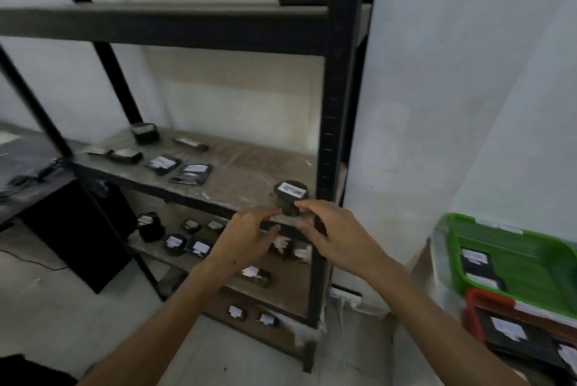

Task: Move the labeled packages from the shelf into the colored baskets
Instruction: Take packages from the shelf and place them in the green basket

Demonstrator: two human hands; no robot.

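Note:
A round black package with a white label (pixel 290 190) stands at the front right edge of the middle shelf board (pixel 243 173). My left hand (pixel 246 235) reaches it from the left, with its fingertips at the package's lower part. From the right, my right hand (pixel 331 232) has straight fingers touching the same spot. Neither hand is curled round the package. Several other labeled black packages (pixel 193 171) lie further left on this board. A green basket (pixel 512 245) at the right edge and a red basket (pixel 477 296) under it hold labeled packages.
The black metal shelf post (pixel 331 123) rises just right of the package. More labeled packages (pixel 175 243) lie on the two lower boards. A dark desk (pixel 28 185) stands to the left and a white wall (pixel 452 104) fills the space between shelf and baskets.

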